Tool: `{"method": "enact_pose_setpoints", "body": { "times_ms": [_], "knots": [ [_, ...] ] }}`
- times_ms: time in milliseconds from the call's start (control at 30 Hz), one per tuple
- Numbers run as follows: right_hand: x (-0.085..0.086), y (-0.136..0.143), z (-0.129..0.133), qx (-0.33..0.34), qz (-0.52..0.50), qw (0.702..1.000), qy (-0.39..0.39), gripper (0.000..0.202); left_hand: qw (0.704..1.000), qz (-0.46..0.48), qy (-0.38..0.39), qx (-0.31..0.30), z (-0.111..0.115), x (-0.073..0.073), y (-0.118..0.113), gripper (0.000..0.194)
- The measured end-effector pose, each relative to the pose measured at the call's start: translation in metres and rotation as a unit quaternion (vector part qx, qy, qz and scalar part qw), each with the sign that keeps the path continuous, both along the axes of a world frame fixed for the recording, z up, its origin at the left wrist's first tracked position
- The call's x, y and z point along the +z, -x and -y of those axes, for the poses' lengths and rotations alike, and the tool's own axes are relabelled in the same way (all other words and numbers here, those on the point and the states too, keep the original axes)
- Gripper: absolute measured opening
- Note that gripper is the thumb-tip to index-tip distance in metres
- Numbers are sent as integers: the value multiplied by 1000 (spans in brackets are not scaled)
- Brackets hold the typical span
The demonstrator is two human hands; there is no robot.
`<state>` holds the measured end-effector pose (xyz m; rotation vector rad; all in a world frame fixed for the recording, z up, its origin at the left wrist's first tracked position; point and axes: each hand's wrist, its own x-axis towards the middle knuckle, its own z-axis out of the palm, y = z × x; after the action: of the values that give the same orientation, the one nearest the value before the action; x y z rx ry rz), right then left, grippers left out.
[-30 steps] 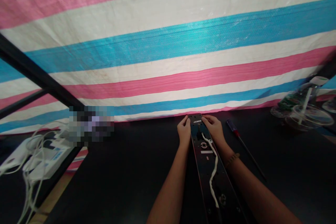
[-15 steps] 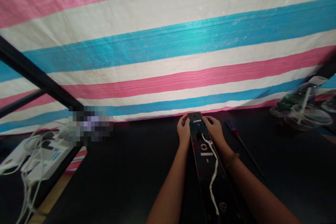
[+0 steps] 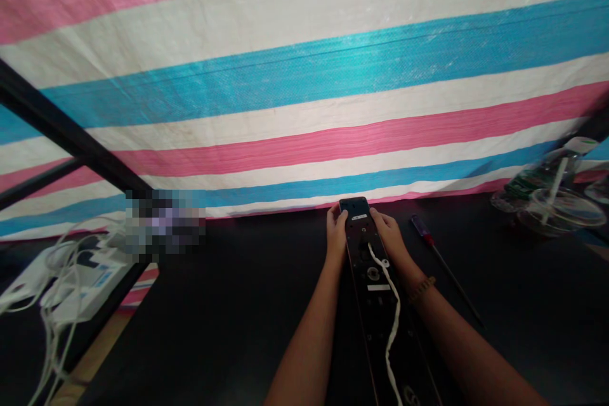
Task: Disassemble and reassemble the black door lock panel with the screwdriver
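Observation:
A long black panel [image 3: 375,320] with screw holes, round fittings and small white labels lies lengthwise before me, its near end beyond the bottom edge of the view. Along its face runs a white sleeved cable [image 3: 392,336], coming out of an opening near the far end. My left hand [image 3: 336,235] grips the panel's left edge close to that end, thumb at the rim. On the opposite edge my right hand [image 3: 391,235] holds it too, fingers partly hidden. To the right of my right hand, a screwdriver [image 3: 450,269] with a purple and red handle lies on the table.
The black table [image 3: 228,304] reaches back to a striped plastic sheet [image 3: 304,89]. At the right stand a plastic bottle [image 3: 526,181] and a clear cup [image 3: 561,212] with a straw. White cables and a white box [image 3: 90,282] lie at the left, by a black metal frame [image 3: 71,133].
The panel's tilt has changed slightly in my hands: its far end appears higher, while the fittings and labels along it appear lower and closer. The screwdriver has stayed put.

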<state>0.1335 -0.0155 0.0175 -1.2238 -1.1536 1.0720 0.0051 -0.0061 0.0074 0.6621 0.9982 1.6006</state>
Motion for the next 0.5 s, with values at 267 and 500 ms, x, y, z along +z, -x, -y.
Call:
{"method": "enact_pose_setpoints", "body": {
  "times_ms": [267, 500],
  "knots": [
    [-4, -1, -4, 10, -1, 1000, 1, 55, 1000, -1, -12, -15, -1, -3, 1, 36],
    [-1, 0, -1, 5, 0, 1000, 5, 55, 1000, -2, -14, -15, -2, -5, 2, 34]
  ]
}}
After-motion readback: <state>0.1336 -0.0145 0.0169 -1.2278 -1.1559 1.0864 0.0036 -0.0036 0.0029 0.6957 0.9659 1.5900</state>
